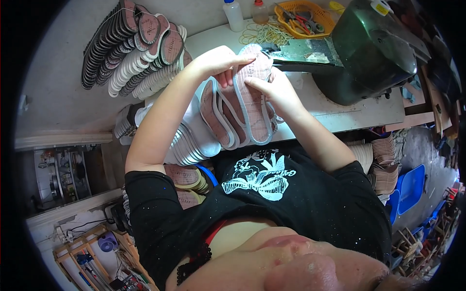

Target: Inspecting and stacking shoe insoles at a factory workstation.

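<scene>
A pinkish-brown shoe insole (255, 109) with a pale blue-grey edge is held up between both my hands. My left hand (227, 62) is closed on its left side near the far end, thumb on top and fingers curled in by the edge. My right hand (280, 91) pinches the opposite side, thumb laid across the face, other fingers partly hidden behind. The insole's far end meets the narrow dark arm of a green sewing machine (364, 53); the exact contact is hard to make out. More edged insoles (216, 119) hang just behind and left of it.
Tall stacks of insoles (170, 46) lean at the far left; white ones (187, 145) lie by my left arm. An orange basket (315, 22) of tools, a bottle (234, 17) and loose yellowish cord (264, 34) sit at the back. A blue tray (411, 189) is at right.
</scene>
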Available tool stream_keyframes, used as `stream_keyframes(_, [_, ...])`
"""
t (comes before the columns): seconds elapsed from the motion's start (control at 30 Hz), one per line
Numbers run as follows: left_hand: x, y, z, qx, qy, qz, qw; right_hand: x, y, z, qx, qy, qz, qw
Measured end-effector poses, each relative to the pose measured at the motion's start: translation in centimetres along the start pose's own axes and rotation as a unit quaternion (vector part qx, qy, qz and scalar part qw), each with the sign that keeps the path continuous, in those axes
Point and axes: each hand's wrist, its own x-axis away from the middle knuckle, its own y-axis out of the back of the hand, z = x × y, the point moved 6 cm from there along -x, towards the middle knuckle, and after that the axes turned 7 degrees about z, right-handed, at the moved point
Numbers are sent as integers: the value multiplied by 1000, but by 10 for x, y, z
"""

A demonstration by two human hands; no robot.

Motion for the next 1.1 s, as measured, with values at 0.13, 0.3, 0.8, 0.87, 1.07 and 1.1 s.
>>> stream_keyframes(0.13, [5,-6,0,14,2,-8,1000,-6,4,-1,-61,14,21,998])
stream_keyframes(0.3, [10,-10,2,39,-35,17,998,-5,15,0,-75,-17,18,997])
stream_keyframes(0.8, [-1,9,15,120,-51,-140,982,54,31,-3,-3,-147,43,988])
stream_keyframes(0.87, [-4,12,16,127,-50,-135,981,50,33,-3,0,-142,30,989])
stream_keyframes(1.07, [-11,26,18,121,-39,-145,981,33,22,7,-26,-118,57,991])
stream_keyframes(1.1, [-9,25,23,123,-40,-147,981,31,18,6,-39,-115,75,990])
